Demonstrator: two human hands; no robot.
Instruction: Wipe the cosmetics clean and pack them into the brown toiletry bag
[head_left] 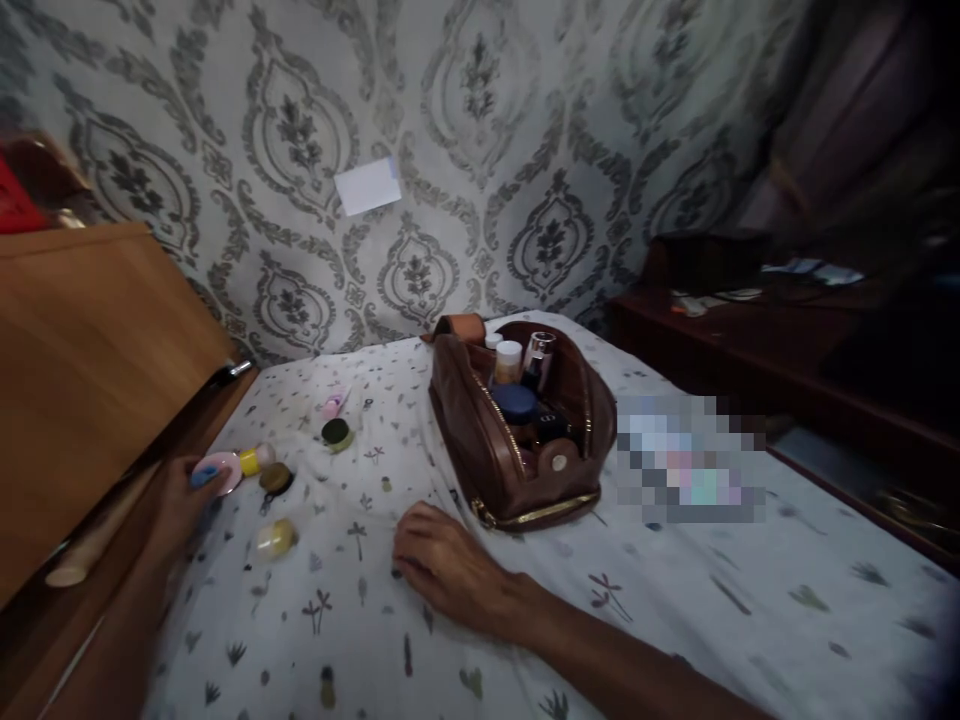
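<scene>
My left hand (182, 493) reaches to the left edge of the bed and closes on a round pink compact (215, 472). My right hand (441, 560) rests on the printed bedsheet (675, 600) just in front of an open brown leather toiletry bag (480, 440); its fingers are curled down on the sheet and I see nothing in them. The bag holds several bottles and jars, among them a blue-lidded jar (514, 402). Small cosmetic pots lie near the left hand: a yellow one (276, 538), a dark one (276, 479) and a green-rimmed one (336, 433).
A wooden cabinet (90, 370) stands close on the left with a rod leaning at its foot. Patterned wallpaper (465, 150) is behind the bed. A dark wooden table (750, 330) with papers stands at the right. A blurred patch (690, 460) lies beside the bag.
</scene>
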